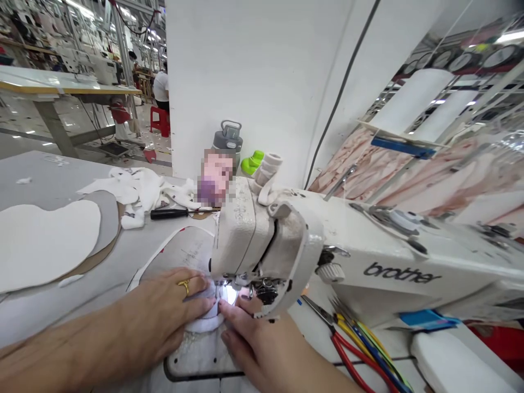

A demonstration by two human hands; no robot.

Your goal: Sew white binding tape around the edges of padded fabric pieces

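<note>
Left hand point(158, 311) open and flat, right hand point(257, 338) open too, both pressing white cloth point(202, 326) down to keep it smooth under the sewing machine point(241, 234).

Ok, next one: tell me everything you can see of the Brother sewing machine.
The Brother sewing machine has an off-white painted metal body, scuffed and grimy around its head end, with black "brother" lettering on the arm and a round knob. Its lit needle area sits over white padded fabric, which the left hand and right hand touch.
</note>
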